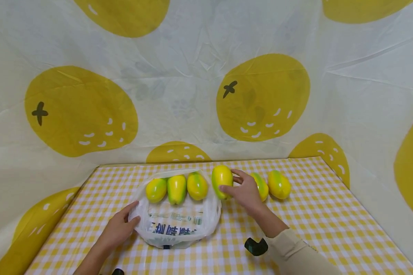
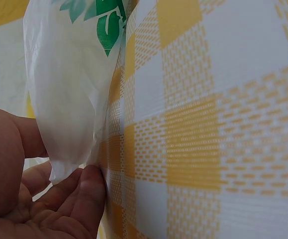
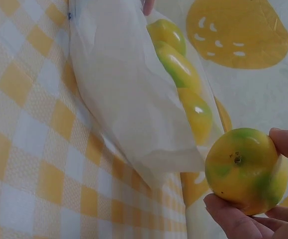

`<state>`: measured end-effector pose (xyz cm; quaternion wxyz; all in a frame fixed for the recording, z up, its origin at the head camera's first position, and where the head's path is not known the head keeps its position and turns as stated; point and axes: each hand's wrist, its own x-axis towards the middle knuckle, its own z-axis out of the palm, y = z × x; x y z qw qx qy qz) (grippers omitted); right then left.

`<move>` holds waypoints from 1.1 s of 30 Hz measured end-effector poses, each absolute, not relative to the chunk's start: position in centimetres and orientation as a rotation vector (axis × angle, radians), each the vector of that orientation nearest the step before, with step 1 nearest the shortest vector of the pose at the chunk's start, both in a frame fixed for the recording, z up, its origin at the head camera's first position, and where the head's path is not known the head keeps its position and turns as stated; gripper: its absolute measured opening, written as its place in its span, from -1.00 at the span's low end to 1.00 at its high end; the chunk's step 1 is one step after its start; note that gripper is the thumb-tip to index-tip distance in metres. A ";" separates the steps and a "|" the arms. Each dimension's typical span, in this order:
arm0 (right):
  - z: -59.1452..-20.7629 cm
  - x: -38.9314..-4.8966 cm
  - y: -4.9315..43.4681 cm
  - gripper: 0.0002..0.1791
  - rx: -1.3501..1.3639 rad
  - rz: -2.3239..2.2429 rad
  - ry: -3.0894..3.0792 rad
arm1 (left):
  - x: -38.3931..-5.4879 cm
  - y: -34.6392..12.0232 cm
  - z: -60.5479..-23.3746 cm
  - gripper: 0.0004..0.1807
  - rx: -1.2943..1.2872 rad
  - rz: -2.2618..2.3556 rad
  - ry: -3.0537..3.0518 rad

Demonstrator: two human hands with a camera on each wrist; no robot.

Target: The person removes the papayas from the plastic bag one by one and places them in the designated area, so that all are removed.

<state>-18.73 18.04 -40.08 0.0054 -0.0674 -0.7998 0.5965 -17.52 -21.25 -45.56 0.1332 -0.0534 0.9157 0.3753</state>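
A white plastic bag (image 1: 206, 223) with dark blue lettering stands open on the table, three yellow-green mangoes (image 1: 177, 189) lined up at its back. My left hand (image 1: 118, 228) holds the bag's left edge; in the left wrist view, thumb and fingers (image 2: 91, 186) are on either side of the thin film. In my right hand (image 1: 248, 195) is another mango (image 1: 222, 181), gripped between thumb and fingers just beside the bag's right rim. The right wrist view shows the stem end of this mango (image 3: 243, 172) facing the camera, close to the bag's mouth.
Right of my right hand lie two more mangoes, one partly hidden by the hand (image 1: 260, 186) and one in full view (image 1: 279, 185). A yellow-and-white checked cloth (image 1: 316, 229) covers the table. Behind it hangs a white sheet (image 1: 179, 95) printed with large yellow fruit.
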 end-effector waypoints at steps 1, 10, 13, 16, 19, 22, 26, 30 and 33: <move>-40.1 -18.8 18.2 -0.16 -0.211 1.850 -2.507 | -17.5 -21.3 -45.6 -0.27 -0.149 1.091 2.657; -40.1 -19.3 18.7 -0.13 -0.228 1.682 -2.590 | -17.5 -21.3 -45.6 -0.28 -0.144 1.090 2.664; -40.1 -19.4 18.8 -0.13 -0.247 1.646 -2.617 | -17.6 -21.3 -45.6 -0.28 -0.141 1.083 2.670; -40.2 -19.4 19.0 -0.12 -0.273 1.639 -2.635 | -17.5 -21.3 -45.6 -0.28 -0.136 1.088 2.670; -40.2 -19.5 19.2 -0.11 -0.298 1.628 -2.644 | -17.5 -21.4 -45.7 -0.28 -0.132 1.100 2.667; -40.3 -19.6 19.3 -0.11 -0.303 1.622 -2.643 | -17.4 -21.4 -45.7 -0.28 -0.133 1.111 2.662; -40.5 -19.6 19.3 -0.12 -0.315 1.615 -2.644 | -17.5 -21.4 -45.6 -0.27 -0.146 1.112 2.655; -40.5 -19.7 19.4 -0.12 -0.330 1.607 -2.653 | -17.5 -21.4 -45.6 -0.27 -0.147 1.117 2.649; -40.5 -19.6 19.4 -0.11 -0.335 1.601 -2.659 | -17.6 -21.4 -45.6 -0.27 -0.153 1.115 2.645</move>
